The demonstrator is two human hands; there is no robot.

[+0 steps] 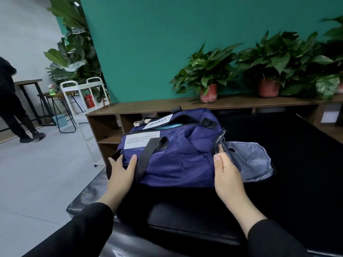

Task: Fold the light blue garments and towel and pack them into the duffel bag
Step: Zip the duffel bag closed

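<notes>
A navy blue duffel bag point(178, 154) lies on a black padded surface point(185, 216) in front of me. Its top zip gapes, and a strip of light blue fabric point(172, 126) shows inside. A black strap crosses the bag's front. My left hand point(121, 172) grips the bag's left end, thumb on the front panel, fingers round the corner. My right hand point(227, 175) holds the bag's right end, where a grey-lined side flap point(248, 160) hangs open; its fingers pinch the flap's edge.
A low wooden shelf unit point(167, 106) with potted plants point(207, 75) runs along the green wall behind the bag. To the left are a white cart point(81, 101), stools, a tiled floor and a person in black walking away point(11, 101).
</notes>
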